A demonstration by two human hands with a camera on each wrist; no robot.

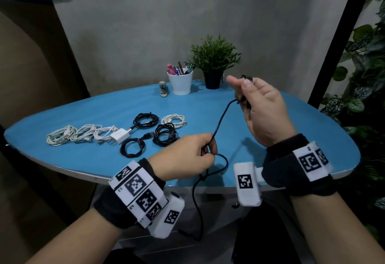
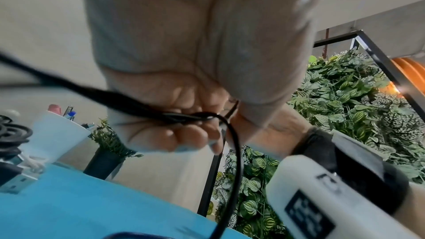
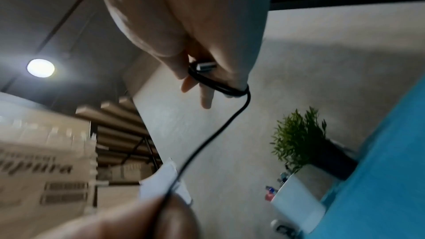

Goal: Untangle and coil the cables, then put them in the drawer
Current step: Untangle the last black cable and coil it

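Winding the thin black cable [image 1: 219, 122] above the blue oval table [image 1: 281, 118]: right hand [image 1: 263, 109] gripping the wraps, left hand [image 1: 187, 155] pinching the slack. Best keeping light tension, feeding even loops, watching the dangling tail.

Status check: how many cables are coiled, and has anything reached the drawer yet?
Done: seven coils lie on the blue table, four white and three black. In hand: one black cable, a few turns wound round the right hand, the left hand pinching the slack, its tail hanging below the table edge. Left: finish this coil and move everything; no drawer is visibly open and none stowed.
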